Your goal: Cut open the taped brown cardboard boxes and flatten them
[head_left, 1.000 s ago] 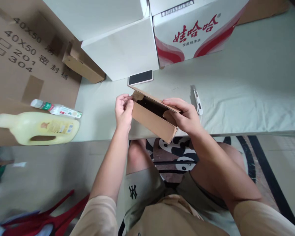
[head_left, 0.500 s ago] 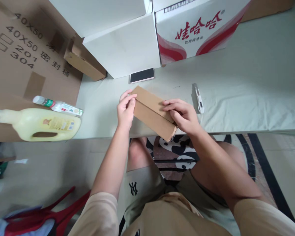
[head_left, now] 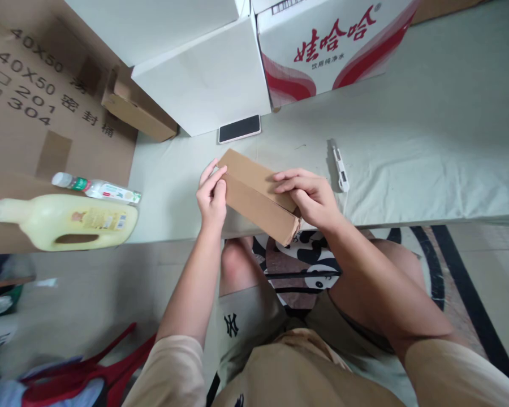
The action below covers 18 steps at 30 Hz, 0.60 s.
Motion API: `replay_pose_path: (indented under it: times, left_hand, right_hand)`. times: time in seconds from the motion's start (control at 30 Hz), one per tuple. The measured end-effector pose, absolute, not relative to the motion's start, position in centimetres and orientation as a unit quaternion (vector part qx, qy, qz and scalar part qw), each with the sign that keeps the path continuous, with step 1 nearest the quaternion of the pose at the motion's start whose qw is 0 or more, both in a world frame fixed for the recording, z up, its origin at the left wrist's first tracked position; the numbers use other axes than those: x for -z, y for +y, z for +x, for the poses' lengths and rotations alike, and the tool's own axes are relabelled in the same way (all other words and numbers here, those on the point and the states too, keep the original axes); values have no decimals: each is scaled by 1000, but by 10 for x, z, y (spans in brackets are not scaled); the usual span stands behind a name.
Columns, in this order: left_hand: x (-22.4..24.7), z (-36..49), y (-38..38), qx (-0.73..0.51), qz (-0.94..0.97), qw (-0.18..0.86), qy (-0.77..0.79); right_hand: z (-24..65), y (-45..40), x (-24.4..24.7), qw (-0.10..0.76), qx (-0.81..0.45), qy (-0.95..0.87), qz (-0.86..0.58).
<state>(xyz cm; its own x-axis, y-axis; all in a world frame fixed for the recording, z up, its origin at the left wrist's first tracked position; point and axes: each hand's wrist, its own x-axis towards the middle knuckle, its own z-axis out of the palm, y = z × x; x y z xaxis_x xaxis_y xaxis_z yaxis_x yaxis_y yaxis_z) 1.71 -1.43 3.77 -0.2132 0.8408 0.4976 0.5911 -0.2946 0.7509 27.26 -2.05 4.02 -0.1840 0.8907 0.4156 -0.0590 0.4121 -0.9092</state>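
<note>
A long, narrow brown cardboard box (head_left: 257, 206) is held at a slant over the front edge of the table, its near right end frayed. My left hand (head_left: 212, 195) grips its far left end, thumb in front and fingers on the top and behind. At the other end, my right hand (head_left: 309, 195) holds the box, with fingers lying on the top face and the thumb tucked near the corner. A white utility knife (head_left: 340, 168) lies to the right of my right hand. Beyond the box rests a phone (head_left: 239, 129) with a dark screen.
White cartons (head_left: 207, 79) and a red-and-white water carton (head_left: 331, 53) line the back. At left are a large brown carton (head_left: 55, 152), a smaller brown box (head_left: 139, 110), a small clear bottle (head_left: 106, 190) and a yellow jug (head_left: 89, 209). The tablecloth (head_left: 428, 141) is pale green.
The box has tipped slightly, so more of its near side shows. Both hands keep their hold on it. The whole view has shifted a little.
</note>
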Motion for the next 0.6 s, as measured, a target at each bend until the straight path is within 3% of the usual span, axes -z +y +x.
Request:
replay_pose_path:
  times: [0.33, 0.5, 0.6]
  left_hand:
    - [-25, 0, -27, -541, 591, 112, 588]
    - [-12, -17, -33, -580, 507, 101, 630]
    - [-7, -24, -29, -594, 463, 118, 647]
  right_hand:
    - [297, -23, -49, 521, -491, -626, -310]
    - [303, -14, -32, 436, -524, -678, -277]
    - [293, -11, -22, 397, -518, -672, -350]
